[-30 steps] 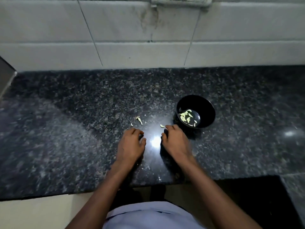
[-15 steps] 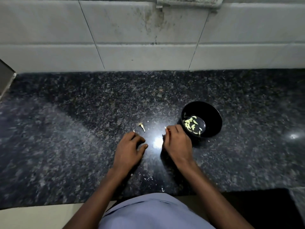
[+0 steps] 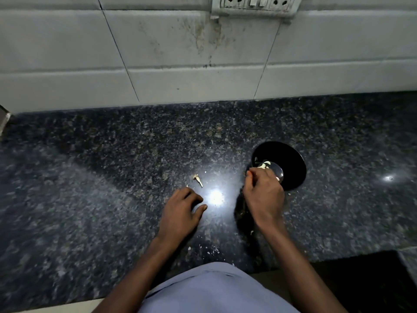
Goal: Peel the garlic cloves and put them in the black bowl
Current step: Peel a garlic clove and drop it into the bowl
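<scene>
The black bowl stands on the dark granite counter, right of centre, with several pale peeled garlic cloves inside. My right hand hovers over the bowl's near left rim, its fingers curled in a pinch around a garlic clove that they mostly hide. My left hand rests on the counter to the left, loosely curled and holding nothing. A pale garlic stem scrap lies just beyond its fingertips.
Small bits of peel are scattered near the counter's front edge. A white tiled wall with a socket plate runs behind. A bright light reflection sits between my hands.
My right hand took the clove that lay at its fingertips and moved right and forward to the bowl's rim. My left hand stayed on the counter. The view tilted up.
</scene>
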